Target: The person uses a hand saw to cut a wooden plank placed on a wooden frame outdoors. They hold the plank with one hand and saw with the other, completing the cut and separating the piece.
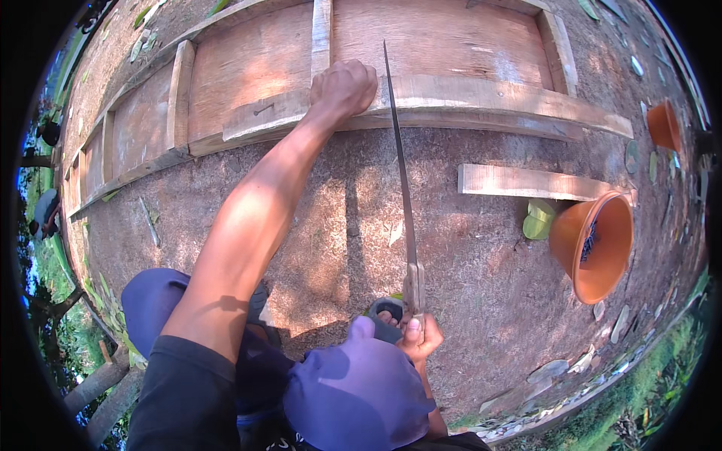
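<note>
My right hand (420,335) is wrapped round the wooden handle of a handsaw (404,188), low in the view beside my knee. The long, narrow blade points away from me, and its far part lies across a wooden plank (466,94). Just left of the blade, my left hand (344,89) is closed over that plank and bears on it; its fingertips are hidden. The plank rests along the near side of a large wooden frame (179,94) backed with a reddish-brown board (436,41). A bent nail or dark mark shows on the plank's left part.
A shorter piece of wood (526,182) lies on the ground at the right. Next to it an orange bucket (602,252) leans over with dark nails (589,242) inside. Another orange container (663,125) is farther right. Dry leaves and a stick (150,222) are scattered about.
</note>
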Tool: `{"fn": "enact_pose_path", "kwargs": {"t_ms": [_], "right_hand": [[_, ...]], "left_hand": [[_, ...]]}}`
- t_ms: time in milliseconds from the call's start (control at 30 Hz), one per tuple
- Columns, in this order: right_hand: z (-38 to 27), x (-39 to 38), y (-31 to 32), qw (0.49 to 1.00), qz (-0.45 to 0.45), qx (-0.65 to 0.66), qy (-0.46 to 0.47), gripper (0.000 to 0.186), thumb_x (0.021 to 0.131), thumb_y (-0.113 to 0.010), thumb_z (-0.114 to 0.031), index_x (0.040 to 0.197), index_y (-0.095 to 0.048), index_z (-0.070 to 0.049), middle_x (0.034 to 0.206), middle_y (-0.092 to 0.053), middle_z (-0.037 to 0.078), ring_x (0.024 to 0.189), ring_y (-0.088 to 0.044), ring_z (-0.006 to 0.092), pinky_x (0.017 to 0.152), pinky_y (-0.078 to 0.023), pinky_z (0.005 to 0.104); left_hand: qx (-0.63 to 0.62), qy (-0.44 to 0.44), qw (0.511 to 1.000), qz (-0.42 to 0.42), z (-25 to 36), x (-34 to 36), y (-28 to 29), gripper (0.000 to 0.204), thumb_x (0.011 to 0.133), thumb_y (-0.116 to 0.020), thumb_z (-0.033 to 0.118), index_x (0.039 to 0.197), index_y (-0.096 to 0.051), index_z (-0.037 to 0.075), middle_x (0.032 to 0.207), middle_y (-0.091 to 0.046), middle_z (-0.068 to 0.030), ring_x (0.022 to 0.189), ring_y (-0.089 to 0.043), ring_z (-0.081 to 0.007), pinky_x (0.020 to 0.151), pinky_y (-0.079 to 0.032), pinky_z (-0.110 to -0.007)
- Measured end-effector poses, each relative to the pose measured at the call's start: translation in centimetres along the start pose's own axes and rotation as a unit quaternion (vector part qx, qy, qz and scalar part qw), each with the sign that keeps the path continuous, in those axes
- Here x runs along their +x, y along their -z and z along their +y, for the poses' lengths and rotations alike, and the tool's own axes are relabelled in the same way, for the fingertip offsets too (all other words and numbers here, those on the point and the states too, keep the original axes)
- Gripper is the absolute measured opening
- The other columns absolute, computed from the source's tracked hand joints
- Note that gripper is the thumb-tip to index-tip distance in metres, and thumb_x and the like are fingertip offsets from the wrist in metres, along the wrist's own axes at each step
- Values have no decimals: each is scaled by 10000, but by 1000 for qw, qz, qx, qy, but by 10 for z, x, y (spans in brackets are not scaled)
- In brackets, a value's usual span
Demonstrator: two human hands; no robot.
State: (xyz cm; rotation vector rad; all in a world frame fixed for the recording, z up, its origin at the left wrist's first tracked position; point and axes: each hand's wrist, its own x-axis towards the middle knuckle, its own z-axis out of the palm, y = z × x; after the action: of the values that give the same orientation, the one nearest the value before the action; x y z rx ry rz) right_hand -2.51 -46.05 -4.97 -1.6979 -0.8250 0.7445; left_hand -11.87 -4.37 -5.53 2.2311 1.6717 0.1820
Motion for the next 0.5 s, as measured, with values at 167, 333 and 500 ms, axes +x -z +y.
{"fn": "enact_pose_path", "kwargs": {"t_ms": [167, 333, 500], "right_hand": [[-36, 93, -70, 1000, -24, 12, -11, 291, 935, -596, -246, 759, -600, -14, 533, -551, 46, 486, -556, 106, 461, -419, 304], [-38, 140, -94, 998, -5, 59, 12, 318, 965, -542, -232, 759, -552, 11, 591, -486, 5, 594, -419, 76, 507, -334, 310], [-5, -21, 4, 999, -14, 31, 0, 329, 911, -587, -281, 814, -638, 28, 569, -603, 87, 538, -632, 168, 526, -493, 315]], "left_hand": [[53, -47, 990, 120, -25, -3, -16, 431, 959, -366, 260, 696, -604, 15, 575, -600, -126, 471, -564, -241, 453, -479, -446], [18, -57, 995, 83, -3, -10, -12, 453, 961, -358, 260, 665, -599, 16, 555, -596, -127, 445, -554, -256, 462, -482, -448], [35, -75, 993, 79, -9, -4, -10, 461, 965, -340, 246, 593, -529, 51, 482, -508, -64, 383, -472, -231, 366, -407, -387]]}}
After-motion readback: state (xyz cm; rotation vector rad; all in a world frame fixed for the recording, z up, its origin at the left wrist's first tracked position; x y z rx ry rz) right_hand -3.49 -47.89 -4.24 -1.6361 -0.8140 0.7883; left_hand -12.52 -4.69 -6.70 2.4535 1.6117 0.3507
